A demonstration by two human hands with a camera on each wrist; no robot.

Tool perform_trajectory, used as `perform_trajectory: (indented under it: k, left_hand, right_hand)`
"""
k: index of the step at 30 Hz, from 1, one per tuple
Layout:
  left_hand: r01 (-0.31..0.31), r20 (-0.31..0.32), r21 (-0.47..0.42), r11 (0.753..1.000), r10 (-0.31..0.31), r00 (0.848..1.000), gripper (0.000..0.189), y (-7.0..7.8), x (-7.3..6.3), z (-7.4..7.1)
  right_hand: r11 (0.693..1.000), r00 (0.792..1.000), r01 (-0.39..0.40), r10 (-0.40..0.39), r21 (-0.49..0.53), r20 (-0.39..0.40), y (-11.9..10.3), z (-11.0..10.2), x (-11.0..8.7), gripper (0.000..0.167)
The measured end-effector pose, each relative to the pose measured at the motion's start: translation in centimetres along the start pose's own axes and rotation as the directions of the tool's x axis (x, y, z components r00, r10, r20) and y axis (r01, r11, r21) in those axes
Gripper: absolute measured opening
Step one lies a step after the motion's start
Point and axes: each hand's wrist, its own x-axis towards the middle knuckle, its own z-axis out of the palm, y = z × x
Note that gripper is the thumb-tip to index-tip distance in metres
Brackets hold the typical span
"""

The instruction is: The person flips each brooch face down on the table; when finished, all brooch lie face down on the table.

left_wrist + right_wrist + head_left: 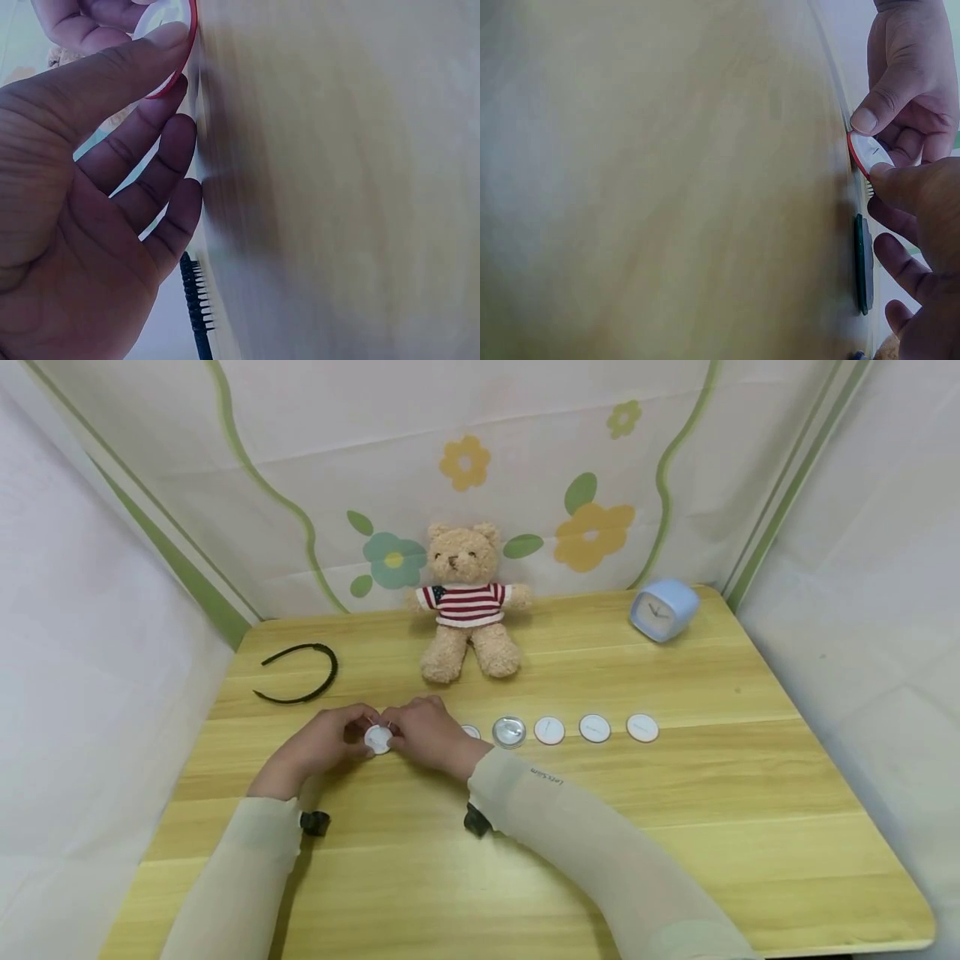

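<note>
A round pin badge point(378, 740) with a white back and a red rim is between the two hands, left of the middle of the table. The left hand point(327, 745) pinches one side of it, thumb across the white face in the left wrist view and the other fingers spread loosely below. On the opposite side, the right hand point(429, 732) grips the edge with thumb and forefinger. Right of the hands runs a row of several more round badges; the nearest badge point(470, 732) is partly covered by the right wrist. One badge point(509, 732) shows a silver metal back with a pin.
A black toothed headband point(334, 672) lies at the left of the wooden table point(600, 835). A teddy bear point(468, 602) in a striped sweater sits against the back curtain. At the back right stands a light blue clock point(664, 610). White cloth walls border the table.
</note>
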Motion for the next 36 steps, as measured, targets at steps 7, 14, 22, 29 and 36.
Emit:
perform_trajectory:
  k: [7,14,22,29,36]
  left_hand:
    - [0.009,0.005,-0.002,1.000,-0.009,1.000,0.033,-0.1,-0.1,-0.1]
    - [0.009,0.013,0.047,0.999,-0.009,1.000,0.033,0.0,-0.2,0.0]
    - [-0.008,0.032,0.095,0.995,0.005,0.999,0.031,0.2,-0.3,-0.3]
    - [0.029,0.044,0.081,0.996,-0.033,0.998,0.040,0.2,-0.1,-0.5]
    - [0.013,-0.071,0.086,0.996,-0.007,0.997,0.055,1.9,1.1,-0.7]
  right_hand:
    - [1.000,1.000,0.010,-0.009,-0.013,0.007,0.0,0.1,0.0,0.021]
    - [0.998,0.998,0.050,-0.049,-0.039,0.036,0.0,0.0,-0.1,0.007]
    - [0.993,0.996,0.070,-0.065,-0.099,0.057,0.0,0.4,0.0,0.011]
    - [0.999,0.997,0.038,-0.035,-0.040,0.072,0.3,-0.7,-0.5,0.029]
    - [0.999,1.000,-0.029,0.029,0.026,0.011,2.6,-5.1,-2.7,0.041]
